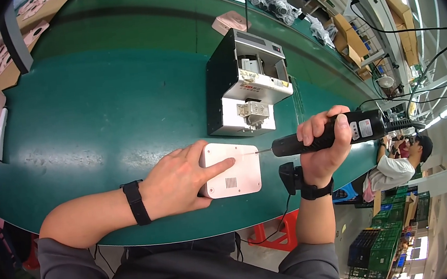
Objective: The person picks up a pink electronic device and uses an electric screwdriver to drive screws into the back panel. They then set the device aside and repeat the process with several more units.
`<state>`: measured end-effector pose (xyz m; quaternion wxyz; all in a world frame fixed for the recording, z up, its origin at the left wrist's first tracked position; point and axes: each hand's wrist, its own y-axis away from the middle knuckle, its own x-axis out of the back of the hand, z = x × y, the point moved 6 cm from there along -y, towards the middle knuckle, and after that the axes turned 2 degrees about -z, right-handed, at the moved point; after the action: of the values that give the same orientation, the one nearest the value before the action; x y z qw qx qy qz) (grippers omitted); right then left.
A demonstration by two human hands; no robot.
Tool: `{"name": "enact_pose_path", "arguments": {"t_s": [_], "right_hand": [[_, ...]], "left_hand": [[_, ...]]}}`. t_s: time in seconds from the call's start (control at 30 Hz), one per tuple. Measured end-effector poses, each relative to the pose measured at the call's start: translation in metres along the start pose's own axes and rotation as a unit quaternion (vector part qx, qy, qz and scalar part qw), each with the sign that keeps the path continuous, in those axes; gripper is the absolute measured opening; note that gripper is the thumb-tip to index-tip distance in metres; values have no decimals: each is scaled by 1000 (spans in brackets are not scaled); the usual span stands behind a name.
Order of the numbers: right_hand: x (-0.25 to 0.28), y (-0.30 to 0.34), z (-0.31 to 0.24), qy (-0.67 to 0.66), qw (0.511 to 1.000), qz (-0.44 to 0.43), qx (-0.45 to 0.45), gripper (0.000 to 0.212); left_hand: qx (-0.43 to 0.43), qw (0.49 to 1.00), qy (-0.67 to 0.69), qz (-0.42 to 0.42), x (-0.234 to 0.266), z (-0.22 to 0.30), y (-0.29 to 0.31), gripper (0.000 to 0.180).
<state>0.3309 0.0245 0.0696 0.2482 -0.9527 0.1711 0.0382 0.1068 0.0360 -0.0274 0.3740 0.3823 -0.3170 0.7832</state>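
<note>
A pale pink plastic case (245, 174) with rounded corners, screw holes and a slotted vent lies on the green table. Gripping its left side is my left hand (181, 179), with the index finger stretched across the top face and the thumb at the near edge. My right hand (324, 140) is wrapped round a black electric screwdriver (366, 126) held nearly level. Its thin bit points left and reaches the case's upper right part; I cannot tell whether the tip sits in a hole. Just beyond the case stands a black and silver screw feeder (250, 82).
Another pink case (230, 22) lies behind the feeder. Pink parts lie on cardboard (5, 61) at the far left, beside a grey post (15, 41). Bagged cables (278, 7) rest at the back. The screwdriver's cord (404, 124) runs right, towards a seated person (401, 167).
</note>
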Motion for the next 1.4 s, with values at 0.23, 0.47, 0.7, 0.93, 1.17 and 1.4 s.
{"name": "enact_pose_path", "arguments": {"t_s": [0.23,0.47,0.7,0.93,1.17,1.4], "right_hand": [[-4,-7,-2,13,1000,-9,-15,24],[-31,-38,-29,-20,997,-27,66,22],[-38,-44,-11,0,1000,-22,12,26],[-49,-16,-18,-38,997,-68,4,23],[-50,-8,-4,-7,998,-54,-21,22],[-51,-5,6,-19,998,-66,-13,22]], "left_hand": [[2,1000,0,-6,-3,-2,2,80],[-5,1000,-4,3,-2,2,3,79],[-7,1000,-4,5,0,1,2,77],[-6,1000,-10,16,1,-1,4,76],[5,1000,-2,-4,-4,-1,2,77],[12,1000,0,-1,-2,-3,1,74]]}}
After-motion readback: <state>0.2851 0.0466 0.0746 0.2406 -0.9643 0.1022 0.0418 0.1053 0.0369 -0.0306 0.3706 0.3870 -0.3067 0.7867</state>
